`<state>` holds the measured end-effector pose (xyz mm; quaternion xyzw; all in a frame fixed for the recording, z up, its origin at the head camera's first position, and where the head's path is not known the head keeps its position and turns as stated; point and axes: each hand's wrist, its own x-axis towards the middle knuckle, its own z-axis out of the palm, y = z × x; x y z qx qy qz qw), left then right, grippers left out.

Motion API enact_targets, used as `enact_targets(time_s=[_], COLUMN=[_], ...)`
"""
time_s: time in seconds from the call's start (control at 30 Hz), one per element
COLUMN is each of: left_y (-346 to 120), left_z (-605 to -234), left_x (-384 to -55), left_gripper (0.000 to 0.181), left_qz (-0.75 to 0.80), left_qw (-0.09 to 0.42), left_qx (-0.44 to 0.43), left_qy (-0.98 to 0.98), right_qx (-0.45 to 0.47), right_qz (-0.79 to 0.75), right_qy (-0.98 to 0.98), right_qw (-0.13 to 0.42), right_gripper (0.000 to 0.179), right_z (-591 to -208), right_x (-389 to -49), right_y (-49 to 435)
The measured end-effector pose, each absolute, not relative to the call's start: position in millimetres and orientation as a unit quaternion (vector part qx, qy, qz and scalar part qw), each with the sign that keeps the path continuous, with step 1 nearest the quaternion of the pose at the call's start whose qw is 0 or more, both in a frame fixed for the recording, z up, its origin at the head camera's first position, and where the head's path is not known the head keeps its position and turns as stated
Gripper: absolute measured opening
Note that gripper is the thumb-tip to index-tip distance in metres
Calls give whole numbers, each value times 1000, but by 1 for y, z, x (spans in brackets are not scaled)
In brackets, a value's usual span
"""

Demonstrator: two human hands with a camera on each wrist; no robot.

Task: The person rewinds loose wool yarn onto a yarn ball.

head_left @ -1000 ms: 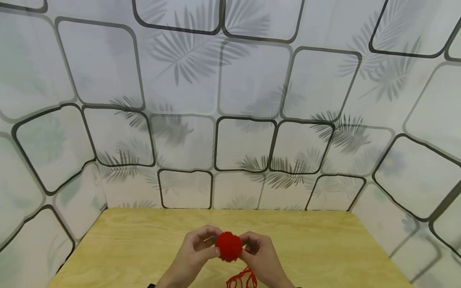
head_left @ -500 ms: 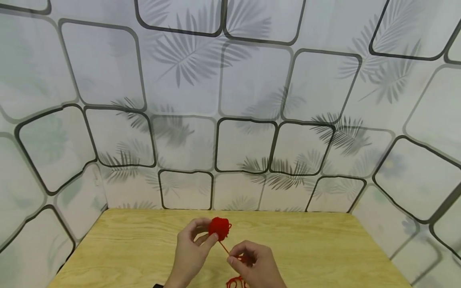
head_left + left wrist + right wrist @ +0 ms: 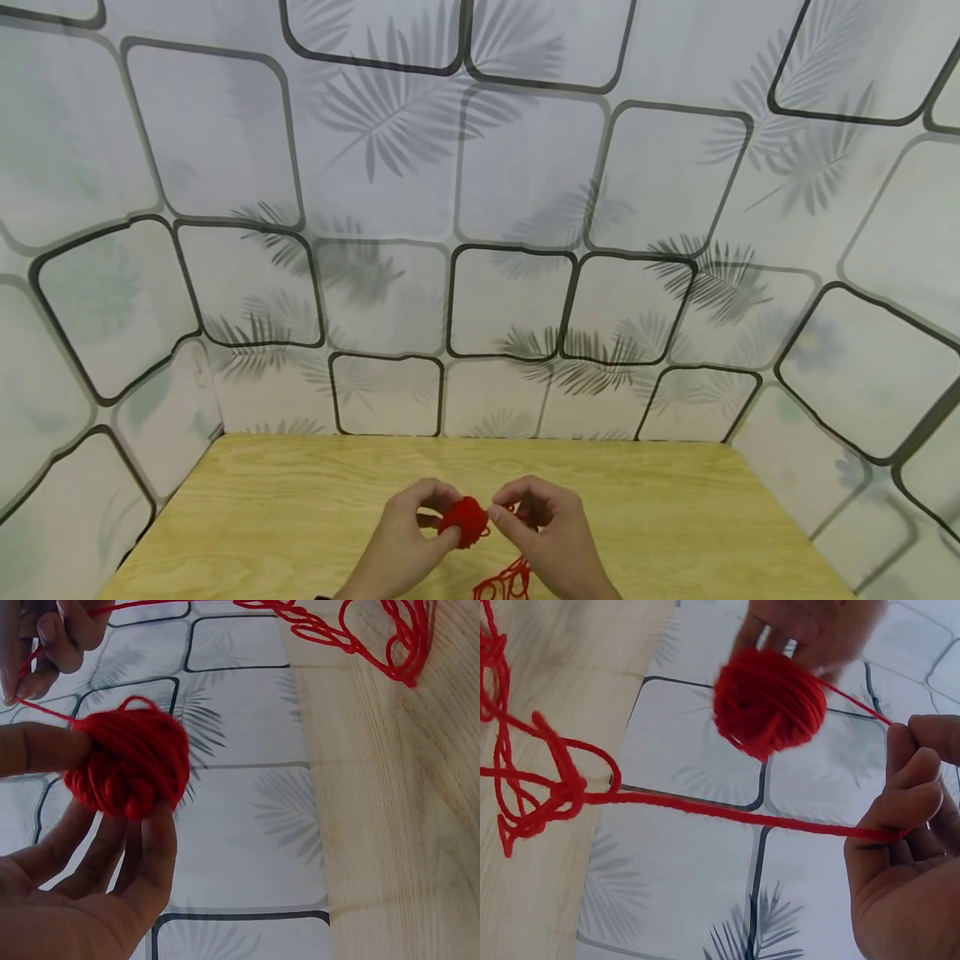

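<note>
A small ball of red yarn (image 3: 467, 522) is held between the thumb and fingers of my left hand (image 3: 411, 533). In the left wrist view the ball (image 3: 139, 761) shows wound strands and one loose loop on top. My right hand (image 3: 551, 525), just to its right, pinches the strand between thumb and forefinger. The right wrist view shows this strand (image 3: 859, 703) running taut from the ball to the pinch. From the curled lower fingers of the right hand (image 3: 900, 832), the yarn continues to a loose, looped tangle (image 3: 562, 791) over the table.
A light wood-grain table (image 3: 300, 483) lies under both hands. Behind it and at both sides hangs a pale covering (image 3: 510, 308) printed with dark rounded frames and leaves. Loose red yarn (image 3: 504, 579) lies at the near side, below the right hand.
The left hand has lowered the ball from its raised position half a second ago. The right hand has risen and moved slightly right, with the strand still pinched.
</note>
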<state>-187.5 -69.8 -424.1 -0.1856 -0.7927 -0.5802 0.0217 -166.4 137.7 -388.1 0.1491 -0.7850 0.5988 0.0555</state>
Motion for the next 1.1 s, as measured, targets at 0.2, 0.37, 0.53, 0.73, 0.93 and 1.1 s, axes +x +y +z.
enact_targets(time_s=[0.2,0.37,0.53,0.73,0.93,1.1], left_y=[-80,-87,-92,-95,-95,-85], left_z=[-425,-426,-427,-424,-414,-409], left_x=[-189,-190,-190,-187,-185,-184], left_gripper=[19,22,26,37,38,31], left_qz=[-626,-668,-724,-801,-852,-874], left_qw=[-109,-175,-200,-226,-163,-44], left_qx=[-259,-307,-365,-380,-326,-242], left_qy=[-728,-655,-550,-403,-377,-419], right_qx=[151,147,147,141,125,120], right_qz=[610,617,624,630,629,623], right_qy=[-770,-763,-760,-762,-767,-772], right_qw=[114,123,108,49,-6,-31], right_gripper=[4,6,6,11,20,17], right_z=[-387,-390,-400,-411,-418,-424], right_x=[-175,-182,-188,-189,-187,-183], right_y=[140,142,141,137,133,128])
